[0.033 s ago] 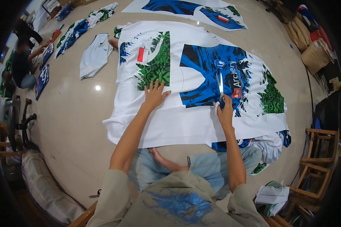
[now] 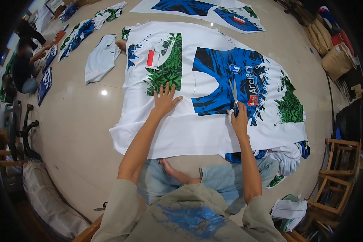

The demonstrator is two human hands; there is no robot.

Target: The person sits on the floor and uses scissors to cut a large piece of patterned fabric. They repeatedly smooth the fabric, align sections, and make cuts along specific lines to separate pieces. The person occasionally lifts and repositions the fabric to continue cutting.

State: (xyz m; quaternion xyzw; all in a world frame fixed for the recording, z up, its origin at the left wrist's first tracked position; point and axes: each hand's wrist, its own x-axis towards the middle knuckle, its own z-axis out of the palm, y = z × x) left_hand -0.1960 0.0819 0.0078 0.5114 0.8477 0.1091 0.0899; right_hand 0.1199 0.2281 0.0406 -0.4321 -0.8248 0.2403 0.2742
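Note:
Across the floor in front of me lies a large white fabric sheet (image 2: 181, 137) printed with a green panel (image 2: 163, 76) and a blue and black panel (image 2: 213, 99). My left hand (image 2: 164, 100) rests flat on it with fingers spread, at the lower edge of the green panel. In my right hand (image 2: 240, 119) is a pair of scissors (image 2: 234, 92), gripped by the handles. The blades point away from me over the blue panel, slightly parted.
A white cut fabric piece (image 2: 103, 60) lies at the left, with another printed sheet (image 2: 185, 7) beyond. Crumpled printed fabric (image 2: 284, 155) is by my right knee. A person (image 2: 24, 68) sits far left. Wooden frames (image 2: 334, 181) stand at the right. A second pair of scissors (image 2: 101, 207) lies near left.
The scissor blades have parted slightly and tilt a little more to the left. My left hand has stayed in place.

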